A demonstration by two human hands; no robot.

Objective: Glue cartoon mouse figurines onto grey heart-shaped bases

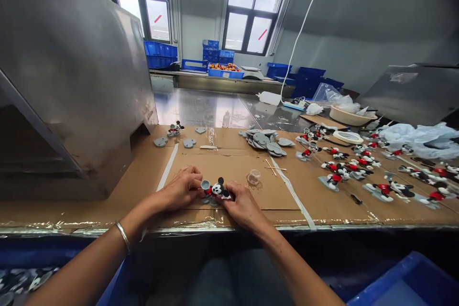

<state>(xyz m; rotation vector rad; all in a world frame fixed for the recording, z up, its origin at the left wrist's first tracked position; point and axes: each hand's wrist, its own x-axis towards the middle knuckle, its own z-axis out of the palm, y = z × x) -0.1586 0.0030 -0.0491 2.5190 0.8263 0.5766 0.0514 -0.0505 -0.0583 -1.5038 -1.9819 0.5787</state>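
Between my two hands, close to the table's front edge, is a mouse figurine (217, 190) with black ears, a red top and a grey cup-like part on its left. Its grey base shows partly beneath it. My left hand (184, 187) is closed on the figurine's left side, with a silver bangle on that wrist. My right hand (243, 204) grips the other side, thumb and fingers pressed near the base. A small clear cup (254, 178) stands just right of the hands, and cotton swabs (271, 167) lie beyond it.
Grey heart-shaped bases (263, 140) are heaped at the back, with a knife (210, 147) to their left. Several mouse figurines (335, 177) cover the right side near a tape roll (347, 137). A large metal machine (79, 67) rises at left; a blue bin (412, 282) sits below right.
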